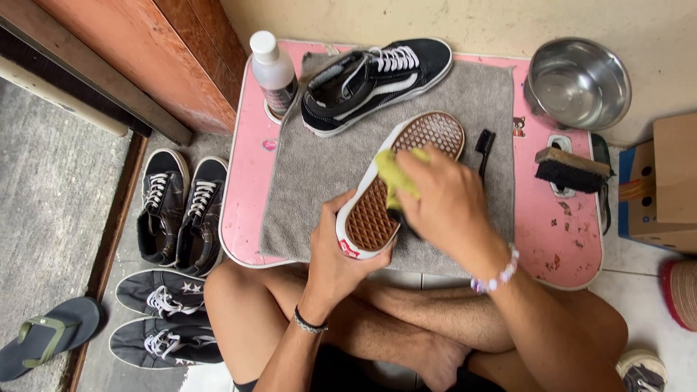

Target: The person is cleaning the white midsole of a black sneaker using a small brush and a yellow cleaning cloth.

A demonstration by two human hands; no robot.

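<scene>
The left hand (341, 250) wraps its fingers closed around the heel of the upturned sneaker (396, 181), propping it sole-up over the grey towel (312, 167) on the pink tabletop (559, 232), so the right hand (446, 199), fingers pinched on a yellow cloth (396, 174), can press against the tread.

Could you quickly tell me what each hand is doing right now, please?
Left hand: closed around the heel end of the upturned sneaker, holding it.
Right hand: closed on a yellow-green cloth, pressing it to the sneaker's sole.
</scene>
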